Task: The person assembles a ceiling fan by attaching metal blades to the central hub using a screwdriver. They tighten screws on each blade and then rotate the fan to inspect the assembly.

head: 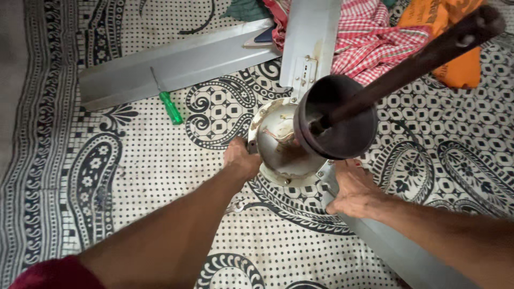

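A ceiling fan motor (284,147) stands on a patterned cloth, its dark canopy cup (336,115) and down rod (417,59) pointing up toward the camera. My left hand (242,158) grips the motor's left rim. My right hand (356,187) holds the grey blade (396,246) that runs from the motor toward the lower right. Another grey blade (310,37) is fixed to the motor's far side. A loose grey blade (171,64) lies on the cloth at upper left, with a green-handled screwdriver (170,106) resting against it.
The black-and-white paisley cloth (134,176) covers the surface. A red checked cloth (375,37) and an orange cloth (455,48) lie bunched at the top right, with a dark green cloth (243,8) at the top.
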